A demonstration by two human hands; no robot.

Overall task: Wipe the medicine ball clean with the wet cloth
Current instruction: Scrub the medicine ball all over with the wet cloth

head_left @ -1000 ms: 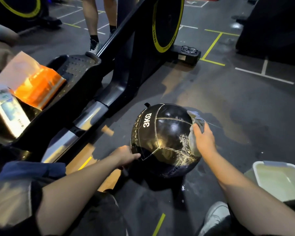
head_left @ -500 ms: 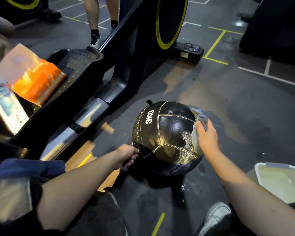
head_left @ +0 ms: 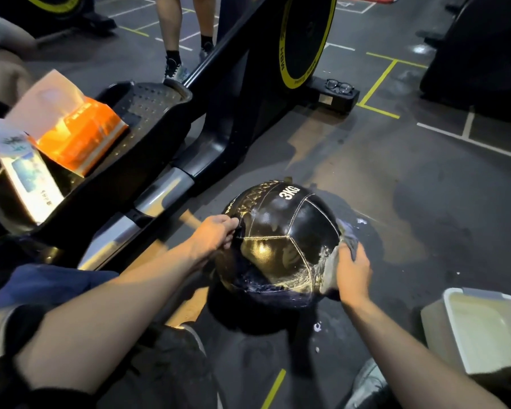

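Observation:
A black medicine ball (head_left: 281, 240) marked 3KG, with gold stitching, sits on the dark gym floor in front of me. Soapy streaks shine on its lower right side. My left hand (head_left: 216, 235) grips the ball's left side, fingers curled onto the surface. My right hand (head_left: 351, 271) presses a grey wet cloth (head_left: 347, 236) against the ball's right side, fingers bent over the cloth.
A white plastic tub (head_left: 481, 329) stands at the lower right. A black rowing machine (head_left: 148, 149) runs along the left, carrying an orange packet (head_left: 77, 137) and a white box (head_left: 27, 175). Glasses (head_left: 338, 85) lie on its base. A person's legs (head_left: 174, 39) stand behind. The floor around the ball is wet.
The ball has rolled, so the 3KG mark moved from the left face up to the top. My left hand shifted higher on the ball. My right hand slid the cloth down the right side.

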